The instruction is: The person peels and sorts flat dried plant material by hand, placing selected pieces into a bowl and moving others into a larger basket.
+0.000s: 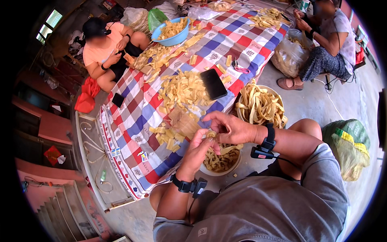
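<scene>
My left hand (196,152) and my right hand (234,130) meet over the near edge of the checked cloth, pinched round a small pale-yellow strip (210,135), partly hidden by the fingers. Beneath them is a white bowl (210,172) of curled, darker yellow strips (219,161). To the right stands a larger bowl of long folded strips (261,105). On the checked cloth (141,157) lie a heap of short cut yellow pieces (181,90), scattered pieces by my left hand and a black phone (213,84).
A co-worker (96,60) sits at the left, another person (332,36) at the right beside a plastic sack (290,56). A blue basin (170,40) stands at the cloth's far end. A green woven sack (346,149) is by my right elbow; steps (68,213) are at lower left.
</scene>
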{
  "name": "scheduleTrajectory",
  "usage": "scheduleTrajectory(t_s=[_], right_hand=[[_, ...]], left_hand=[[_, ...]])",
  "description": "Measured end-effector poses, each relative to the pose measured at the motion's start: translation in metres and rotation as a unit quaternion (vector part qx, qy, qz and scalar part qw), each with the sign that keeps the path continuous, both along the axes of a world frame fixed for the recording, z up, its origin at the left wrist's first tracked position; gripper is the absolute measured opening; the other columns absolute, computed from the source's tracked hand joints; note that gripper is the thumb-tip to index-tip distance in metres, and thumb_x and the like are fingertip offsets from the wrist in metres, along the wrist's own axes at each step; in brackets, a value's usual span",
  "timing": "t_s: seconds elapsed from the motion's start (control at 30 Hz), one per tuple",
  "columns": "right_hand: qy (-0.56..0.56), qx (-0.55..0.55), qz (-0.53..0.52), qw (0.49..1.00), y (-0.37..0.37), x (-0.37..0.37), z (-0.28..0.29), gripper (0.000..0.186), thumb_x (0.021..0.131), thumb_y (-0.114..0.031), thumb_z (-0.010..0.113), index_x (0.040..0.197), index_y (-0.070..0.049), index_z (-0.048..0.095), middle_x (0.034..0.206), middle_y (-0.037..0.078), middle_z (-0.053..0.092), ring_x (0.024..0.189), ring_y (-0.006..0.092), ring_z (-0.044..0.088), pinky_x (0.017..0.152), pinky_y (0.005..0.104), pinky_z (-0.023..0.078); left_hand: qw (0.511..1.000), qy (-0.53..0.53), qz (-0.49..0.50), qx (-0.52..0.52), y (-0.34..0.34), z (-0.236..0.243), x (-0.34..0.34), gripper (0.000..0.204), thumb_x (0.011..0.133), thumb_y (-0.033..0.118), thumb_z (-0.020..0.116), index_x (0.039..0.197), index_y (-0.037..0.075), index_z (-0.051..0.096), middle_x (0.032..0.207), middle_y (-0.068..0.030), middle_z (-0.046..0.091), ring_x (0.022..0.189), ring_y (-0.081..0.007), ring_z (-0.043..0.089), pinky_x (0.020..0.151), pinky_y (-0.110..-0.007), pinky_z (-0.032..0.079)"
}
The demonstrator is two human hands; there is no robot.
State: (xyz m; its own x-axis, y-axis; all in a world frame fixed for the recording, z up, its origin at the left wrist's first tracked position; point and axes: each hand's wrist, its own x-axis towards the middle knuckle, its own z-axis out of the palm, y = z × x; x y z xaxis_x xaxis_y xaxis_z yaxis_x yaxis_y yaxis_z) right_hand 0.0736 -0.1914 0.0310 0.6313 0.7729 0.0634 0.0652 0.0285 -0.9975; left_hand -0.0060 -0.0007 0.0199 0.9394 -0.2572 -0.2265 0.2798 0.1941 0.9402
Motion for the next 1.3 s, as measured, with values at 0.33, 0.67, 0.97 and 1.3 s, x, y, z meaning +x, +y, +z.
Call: scheduleTrajectory(t_s=[0.33, 0.67, 0.97, 1.3], right_hand=[[-0.243, 0.009, -0.11, 0.964, 0.005, -0.017, -0.007, 0.05, 0.085, -0.003, 0.064, 0.131, -0.007, 0.043, 0.083, 0.01, 0.066, 0.076, 0.032, 0.068, 0.068, 0.0386, 0.054], [-0.123, -0.01, -0.109, 0.986, 0.001, -0.017, -0.011, 0.039, 0.093, -0.009, 0.063, 0.127, -0.004, 0.047, 0.085, 0.008, 0.067, 0.079, 0.0205, 0.067, 0.072, 0.0334, 0.053], [-0.105, -0.049, -0.087, 0.989, -0.002, -0.01, -0.014, 0.014, 0.096, -0.015, 0.063, 0.099, -0.002, 0.063, 0.084, 0.008, 0.066, 0.079, 0.0128, 0.062, 0.07, 0.0318, 0.051], [0.128, -0.021, -0.114, 0.985, -0.013, 0.021, 0.006, 0.019, 0.1, -0.02, 0.06, 0.1, -0.002, 0.063, 0.081, -0.004, 0.061, 0.074, 0.0043, 0.054, 0.065, 0.0226, 0.046]], left_hand=[[0.987, -0.076, 0.091, 0.106, -0.001, -0.014, 0.004, 0.014, 0.1, 0.009, 0.049, 0.112, 0.005, 0.044, 0.079, -0.0064, 0.061, 0.063, -0.0123, 0.059, 0.06, -0.026, 0.049], [0.976, -0.09, 0.056, 0.189, 0.004, -0.014, 0.002, 0.019, 0.101, 0.012, 0.049, 0.117, 0.004, 0.043, 0.08, -0.0053, 0.059, 0.068, -0.0111, 0.057, 0.062, -0.026, 0.046], [0.991, -0.078, 0.021, 0.104, -0.002, -0.004, 0.0, 0.043, 0.097, 0.006, 0.049, 0.136, 0.006, 0.031, 0.09, -0.0023, 0.055, 0.069, -0.0055, 0.046, 0.063, -0.021, 0.04], [0.995, -0.079, 0.046, 0.034, -0.005, 0.01, -0.008, 0.067, 0.096, 0.008, 0.049, 0.155, 0.009, 0.017, 0.085, 0.0009, 0.052, 0.067, -0.0041, 0.042, 0.062, -0.02, 0.035]])
